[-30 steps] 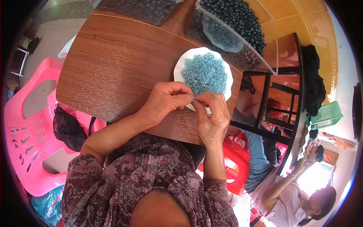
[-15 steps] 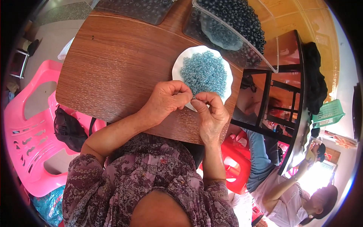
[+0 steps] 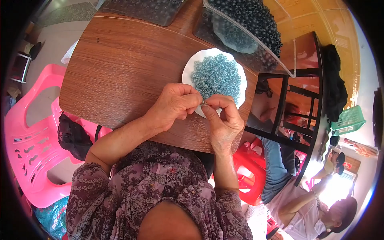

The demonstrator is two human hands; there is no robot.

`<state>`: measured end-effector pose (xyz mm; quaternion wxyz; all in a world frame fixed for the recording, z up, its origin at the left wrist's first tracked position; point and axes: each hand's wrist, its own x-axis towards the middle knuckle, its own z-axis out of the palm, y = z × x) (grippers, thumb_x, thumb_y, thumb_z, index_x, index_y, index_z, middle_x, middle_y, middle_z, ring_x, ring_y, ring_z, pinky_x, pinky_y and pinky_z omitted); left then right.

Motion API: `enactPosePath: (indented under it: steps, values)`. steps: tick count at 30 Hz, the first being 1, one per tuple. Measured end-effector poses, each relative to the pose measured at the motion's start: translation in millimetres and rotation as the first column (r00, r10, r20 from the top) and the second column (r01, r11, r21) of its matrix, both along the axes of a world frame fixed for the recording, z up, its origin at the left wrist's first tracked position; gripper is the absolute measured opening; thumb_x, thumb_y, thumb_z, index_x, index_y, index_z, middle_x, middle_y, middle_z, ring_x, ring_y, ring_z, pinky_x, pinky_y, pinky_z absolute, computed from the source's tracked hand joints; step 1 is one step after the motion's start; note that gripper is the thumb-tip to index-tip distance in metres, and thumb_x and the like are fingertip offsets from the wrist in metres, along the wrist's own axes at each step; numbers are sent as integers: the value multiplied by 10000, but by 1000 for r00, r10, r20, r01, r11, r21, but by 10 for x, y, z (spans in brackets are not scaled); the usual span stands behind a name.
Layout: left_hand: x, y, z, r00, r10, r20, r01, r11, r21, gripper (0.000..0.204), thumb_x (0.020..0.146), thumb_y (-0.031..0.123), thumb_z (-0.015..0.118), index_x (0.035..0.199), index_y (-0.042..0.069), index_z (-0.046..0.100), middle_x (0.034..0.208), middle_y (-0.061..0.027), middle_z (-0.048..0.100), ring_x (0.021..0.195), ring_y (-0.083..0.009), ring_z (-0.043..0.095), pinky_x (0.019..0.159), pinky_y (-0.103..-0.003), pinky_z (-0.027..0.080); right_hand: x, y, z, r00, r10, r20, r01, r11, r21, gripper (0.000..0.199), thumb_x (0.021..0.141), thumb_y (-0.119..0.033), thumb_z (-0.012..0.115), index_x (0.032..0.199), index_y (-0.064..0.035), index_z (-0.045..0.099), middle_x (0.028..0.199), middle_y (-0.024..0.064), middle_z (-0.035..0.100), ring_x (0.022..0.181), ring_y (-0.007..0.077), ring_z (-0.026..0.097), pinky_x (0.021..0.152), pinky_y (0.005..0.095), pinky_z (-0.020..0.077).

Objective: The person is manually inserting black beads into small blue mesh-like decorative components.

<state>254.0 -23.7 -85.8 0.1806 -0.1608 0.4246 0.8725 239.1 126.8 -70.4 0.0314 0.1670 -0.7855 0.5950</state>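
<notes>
While both hands meet at the lower edge of the shallow white scalloped plate (image 3: 191,72), the person pinches something very small between the fingertips: the left hand (image 3: 174,105) is curled with thumb and forefinger pressed together, and the right hand (image 3: 223,120) mirrors it, its fingertips touching those of the left. What is pinched there looks like a single tiny bead, though it is too small to tell for certain, and no thread or needle can be made out. Judged from this, the step in hand is fine work on one bead picked from the heap, and the next move would call for a steady, narrow pinch just over the plate so that nothing drops onto the brown wood-grain worktop (image 3: 120,68). On the plate, near the centre of the frame, lies a mound of small translucent pale-blue beads (image 3: 216,76). Toward the upper right a clear plastic box (image 3: 256,50) holds a large mass of dark blue-grey beads (image 3: 252,18). At the top edge sits a flat grey tray (image 3: 140,9) with more dark beads, only partly in view.
</notes>
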Motion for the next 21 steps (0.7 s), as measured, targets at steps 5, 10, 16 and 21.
enactPosePath:
  steps: [5, 10, 16, 21]
  values:
    - [-14, -39, 23, 1000, -17, 20, 16, 999, 46, 103, 809, 129, 609, 755, 41, 605, 614, 19, 505, 495, -22, 381, 411, -170, 252, -3, -28, -56, 993, -10, 117, 23, 993, -113, 233, 696, 119, 677, 866, -9, 583, 858, 47, 586, 744, 118, 524, 678, 233, 436]
    - [-37, -42, 20, 999, -24, 21, 23, 999, 48, 106, 809, 133, 610, 750, 44, 603, 607, 19, 502, 483, -21, 372, 404, -172, 240, -49, -22, -84, 998, -14, -69, 12, 999, -32, 257, 681, 113, 693, 870, -17, 578, 846, 51, 590, 734, 130, 530, 654, 245, 442]
    - [-60, -64, 12, 998, -48, 35, 46, 998, 53, 107, 809, 134, 619, 754, 44, 601, 607, 19, 502, 483, -20, 372, 401, -173, 238, -128, 11, -59, 950, 71, -303, -25, 988, 152, 252, 659, 115, 700, 843, -16, 588, 800, 76, 594, 709, 171, 544, 625, 260, 443]
    - [-53, -15, 14, 1000, -6, -15, 6, 1000, 6, 114, 811, 137, 622, 755, 41, 599, 607, 24, 498, 486, -18, 371, 403, -172, 242, -115, 25, -96, 994, 38, -101, -37, 999, 8, 249, 659, 116, 693, 838, -21, 589, 806, 84, 600, 677, 182, 539, 594, 269, 442]
